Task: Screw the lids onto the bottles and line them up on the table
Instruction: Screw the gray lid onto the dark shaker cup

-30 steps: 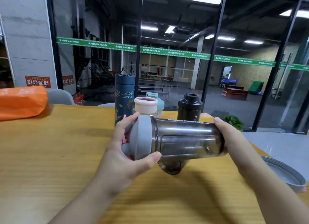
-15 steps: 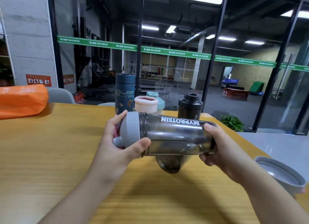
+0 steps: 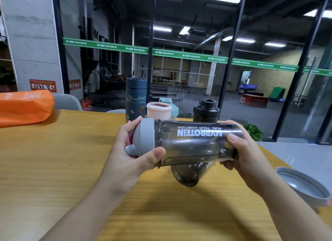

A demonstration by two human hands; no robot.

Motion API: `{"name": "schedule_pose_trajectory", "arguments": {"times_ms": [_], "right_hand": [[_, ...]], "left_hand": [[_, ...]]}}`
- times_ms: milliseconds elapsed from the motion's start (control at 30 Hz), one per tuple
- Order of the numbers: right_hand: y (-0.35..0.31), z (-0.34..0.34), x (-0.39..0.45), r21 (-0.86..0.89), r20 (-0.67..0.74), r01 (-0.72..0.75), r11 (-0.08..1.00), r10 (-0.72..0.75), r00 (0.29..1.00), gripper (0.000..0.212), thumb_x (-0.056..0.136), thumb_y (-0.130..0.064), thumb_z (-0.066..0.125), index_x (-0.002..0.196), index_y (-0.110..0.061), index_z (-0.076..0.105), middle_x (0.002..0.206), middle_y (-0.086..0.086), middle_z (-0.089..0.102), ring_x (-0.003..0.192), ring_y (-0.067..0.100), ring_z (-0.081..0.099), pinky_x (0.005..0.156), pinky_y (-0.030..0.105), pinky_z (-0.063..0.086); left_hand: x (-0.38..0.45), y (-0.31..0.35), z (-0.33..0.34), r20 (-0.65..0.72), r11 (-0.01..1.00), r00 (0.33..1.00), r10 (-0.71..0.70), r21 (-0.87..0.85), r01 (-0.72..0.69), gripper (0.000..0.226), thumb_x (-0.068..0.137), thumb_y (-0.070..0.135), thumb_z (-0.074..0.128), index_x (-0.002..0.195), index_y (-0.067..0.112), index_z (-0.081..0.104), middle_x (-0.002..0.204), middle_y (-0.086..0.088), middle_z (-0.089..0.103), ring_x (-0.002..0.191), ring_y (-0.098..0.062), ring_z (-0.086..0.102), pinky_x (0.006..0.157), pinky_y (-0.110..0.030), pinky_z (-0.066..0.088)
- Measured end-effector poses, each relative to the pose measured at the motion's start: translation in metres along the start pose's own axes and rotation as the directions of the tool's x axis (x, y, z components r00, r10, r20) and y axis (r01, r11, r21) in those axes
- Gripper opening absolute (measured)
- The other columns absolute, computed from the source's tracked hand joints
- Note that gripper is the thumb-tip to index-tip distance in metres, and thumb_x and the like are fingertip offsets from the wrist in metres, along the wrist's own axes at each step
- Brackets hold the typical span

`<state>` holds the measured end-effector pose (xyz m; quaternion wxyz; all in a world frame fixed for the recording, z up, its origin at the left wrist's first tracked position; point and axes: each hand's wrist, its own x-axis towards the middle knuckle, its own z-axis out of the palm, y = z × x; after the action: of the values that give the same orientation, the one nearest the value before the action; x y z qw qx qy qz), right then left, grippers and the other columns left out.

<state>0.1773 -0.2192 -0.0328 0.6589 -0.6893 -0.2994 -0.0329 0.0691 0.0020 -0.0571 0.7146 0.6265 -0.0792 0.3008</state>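
Between both hands' fingers [image 3: 156,155] lies the smoky bottle [image 3: 195,142], lid [image 3: 144,142] leftward.

Bare wooden table [image 3: 53,168] lies open at left; bottles [image 3: 135,98] crowd the far edge, a grey lid [image 3: 303,185] sits right.

- Smoky shaker bottle [image 3: 194,143]: horizontal above the surface, grey lid [image 3: 144,142] at 9 o'clock, MYPROTEIN lettering upside down.
- Second smoky bottle [image 3: 188,174]: lying beneath, mouth toward viewer.
- Loose grey lid [image 3: 303,185]: at 4 o'clock.
- Blue flask [image 3: 136,98], pink-rimmed bottle [image 3: 158,110], black bottle [image 3: 206,110]: upright at 12 o'clock.
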Motion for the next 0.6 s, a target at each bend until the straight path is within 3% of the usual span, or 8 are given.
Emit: {"name": "schedule_pose_trajectory", "arguments": {"times_ms": [233, 367, 467, 600], "right_hand": [[0.007, -0.0022, -0.0007, -0.014, 0.076, -0.015, 1.0, 0.016, 0.997, 0.046, 0.073, -0.034, 0.055, 0.117, -0.046, 0.052, 0.091, 0.006, 0.059, 0.066, 0.012, 0.06, 0.063, 0.033, 0.046], [0.0068, -0.0019, -0.0012, -0.036, 0.11, -0.049, 0.998, 0.053, 0.993, 0.053, 0.066, -0.041, 0.06, 0.117, -0.051, 0.05, 0.108, 0.015, 0.058, 0.093, 0.032, 0.064, 0.078, 0.043, 0.053], [0.0056, 0.0003, -0.0012, -0.049, 0.087, -0.092, 0.995, 0.096, 0.992, 0.043, 0.075, -0.036, 0.052, 0.118, -0.04, 0.051, 0.1, 0.015, 0.06, 0.072, 0.023, 0.062, 0.062, 0.034, 0.05], [0.0032, 0.0028, -0.0018, -0.042, 0.074, -0.172, 0.984, 0.174, 0.982, 0.033, 0.077, -0.045, 0.047, 0.1, -0.022, 0.054, 0.072, 0.006, 0.062, 0.053, 0.019, 0.054, 0.046, 0.03, 0.042]], "left_hand": [[0.001, -0.0001, -0.0013, -0.004, 0.989, 0.99, -0.143, -0.051, 0.142, 0.103, 0.021, 0.057, 0.09, 0.116, 0.045, 0.054, 0.107, 0.014, 0.067, 0.093, -0.02, 0.071, 0.061, -0.04, 0.058], [0.0005, 0.0004, -0.0002, -0.012, 0.983, 0.985, -0.174, -0.058, 0.173, 0.088, 0.041, 0.044, 0.091, 0.12, 0.042, 0.051, 0.114, 0.008, 0.065, 0.092, -0.022, 0.071, 0.064, -0.043, 0.059], [0.0004, -0.0009, -0.0007, -0.016, 0.988, 0.989, -0.148, -0.044, 0.147, 0.082, 0.045, 0.046, 0.089, 0.118, 0.045, 0.052, 0.113, 0.009, 0.065, 0.094, -0.021, 0.07, 0.063, -0.039, 0.059], [-0.001, -0.0014, -0.0022, 0.024, 0.997, 0.998, -0.063, 0.035, 0.062, 0.099, 0.025, 0.052, 0.091, 0.114, 0.05, 0.05, 0.1, 0.025, 0.066, 0.091, -0.007, 0.068, 0.063, -0.025, 0.056]]}}
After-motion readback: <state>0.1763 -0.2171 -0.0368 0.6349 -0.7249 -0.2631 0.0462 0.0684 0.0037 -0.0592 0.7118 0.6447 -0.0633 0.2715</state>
